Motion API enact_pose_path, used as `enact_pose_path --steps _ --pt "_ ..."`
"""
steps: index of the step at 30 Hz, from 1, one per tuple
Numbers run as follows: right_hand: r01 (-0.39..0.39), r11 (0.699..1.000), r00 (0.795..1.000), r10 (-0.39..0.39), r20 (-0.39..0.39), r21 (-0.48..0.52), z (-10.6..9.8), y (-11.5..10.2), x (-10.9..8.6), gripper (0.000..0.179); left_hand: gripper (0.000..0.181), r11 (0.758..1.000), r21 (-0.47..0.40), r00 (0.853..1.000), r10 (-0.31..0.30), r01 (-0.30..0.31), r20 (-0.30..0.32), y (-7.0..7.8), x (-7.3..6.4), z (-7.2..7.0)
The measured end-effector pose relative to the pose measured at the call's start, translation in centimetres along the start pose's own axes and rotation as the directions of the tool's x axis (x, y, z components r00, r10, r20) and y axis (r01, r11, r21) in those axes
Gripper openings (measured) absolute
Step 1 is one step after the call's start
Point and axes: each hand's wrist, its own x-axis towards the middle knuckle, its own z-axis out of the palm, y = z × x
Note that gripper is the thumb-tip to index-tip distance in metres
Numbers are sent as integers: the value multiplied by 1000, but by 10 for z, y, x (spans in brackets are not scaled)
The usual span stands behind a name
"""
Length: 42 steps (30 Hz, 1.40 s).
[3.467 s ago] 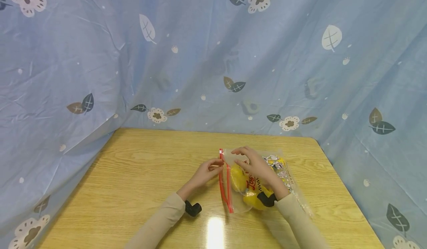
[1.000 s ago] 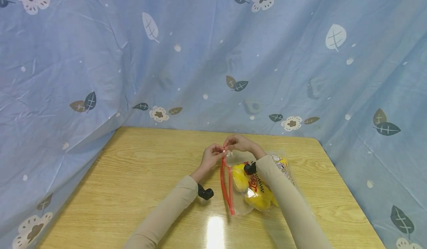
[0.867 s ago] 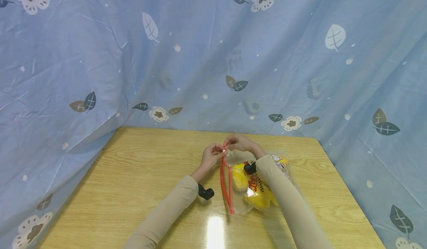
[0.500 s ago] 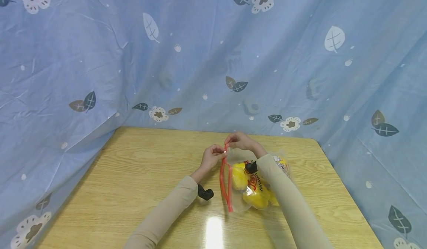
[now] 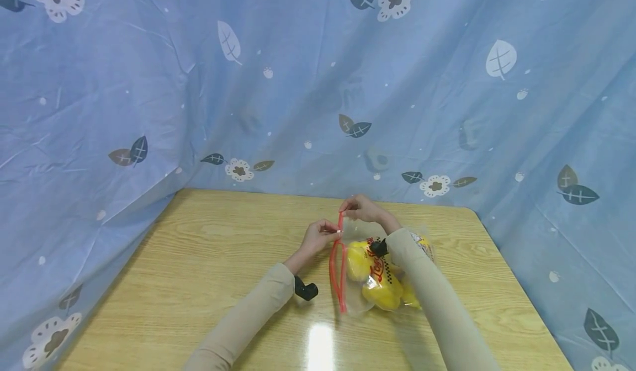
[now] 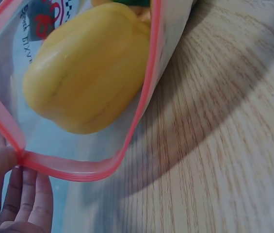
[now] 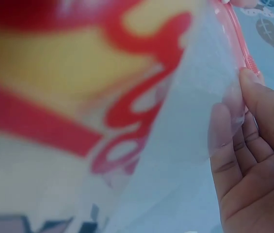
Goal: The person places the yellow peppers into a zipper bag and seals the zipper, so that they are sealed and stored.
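Note:
A clear zip bag with a red zip rim lies on the table, its mouth facing left. Red lettering and a checkered print show on its side. Yellow bell peppers fill it; one yellow bell pepper appears close up through the gaping mouth in the left wrist view. My left hand pinches the rim with thumb and fingers, beside a small white slider. At the far corner, my right hand pinches the end of the rim between thumb and index finger.
The wooden table is backed by a blue patterned curtain that also hangs at both sides. A black wrist camera sits at my left cuff, another black camera at my right cuff, over the bag.
My right hand has gone from above the bag to its far corner and grips there. Lately the hands have drawn apart along the rim, with a longer closed-looking stretch between them.

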Motion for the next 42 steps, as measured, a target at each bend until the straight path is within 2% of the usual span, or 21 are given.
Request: enact_pose_path --steps 2,5,15,21,28,32,35,38,40,41,42 --pt "4 1000 1000 -4 -1 1 -2 0 -1 16 19 998 15 998 -61 61 -4 6 -2 2" --pt "10 1000 1000 -10 -4 -6 -5 0 -2 15 20 996 25 996 -88 88 9 9 -2 2" --pt "-5 998 999 2 -52 -68 -11 2 -4 15 18 996 49 998 -69 69 -2 9 -7 10" --pt "10 994 998 -17 -63 -108 -12 4 -4 14 20 997 44 998 -58 58 -6 7 -11 13" --pt "30 990 997 -40 -66 -135 -13 3 -6 13 19 995 82 998 -59 61 -17 5 -14 17" --pt "39 989 997 -49 -65 -142 -14 1 -8 14 19 996 69 998 -61 61 -7 6 -16 17" --pt "24 995 998 -29 -53 -99 -15 0 -10 16 20 996 60 998 -61 61 0 7 -17 17" --pt "-9 1000 999 9 -35 -15 -16 1 -12 18 20 996 66 999 -53 53 -9 5 -18 16" --pt "-38 998 999 39 -22 52 -15 4 -13 20 21 997 62 999 -36 37 -13 1 -20 14" --pt "-46 996 999 48 -13 81 -15 5 -13 22 20 999 52 1000 6 -6 -8 -3 -20 13" --pt "-56 992 998 57 0 111 -15 6 -13 23 21 999 41 1000 19 -19 -7 -4 -21 11"
